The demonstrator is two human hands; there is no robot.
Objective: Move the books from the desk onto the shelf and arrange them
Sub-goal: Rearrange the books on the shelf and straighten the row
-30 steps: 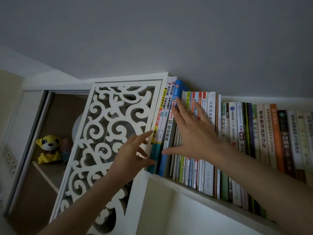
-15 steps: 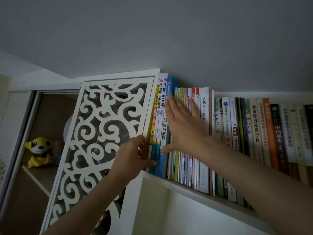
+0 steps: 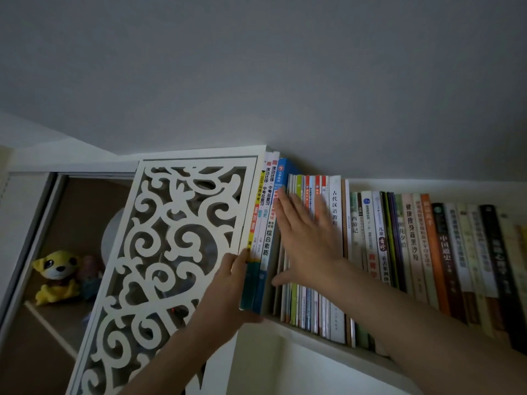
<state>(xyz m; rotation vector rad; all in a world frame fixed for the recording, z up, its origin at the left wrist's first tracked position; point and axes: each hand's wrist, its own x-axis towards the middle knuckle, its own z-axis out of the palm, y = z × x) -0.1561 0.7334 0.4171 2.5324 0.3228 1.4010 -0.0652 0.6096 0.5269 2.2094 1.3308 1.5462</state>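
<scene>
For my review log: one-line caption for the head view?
Right hand flat on shelved book spines, left hand gripping the tall books.

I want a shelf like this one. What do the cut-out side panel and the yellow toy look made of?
The cut-out panel looks like white-painted board, perhaps wood composite or plastic: flat, matte, clean scrollwork cuts. The yellow toy looks like soft plush fabric, rounded and fuzzy, though it sits in dim light.
</scene>
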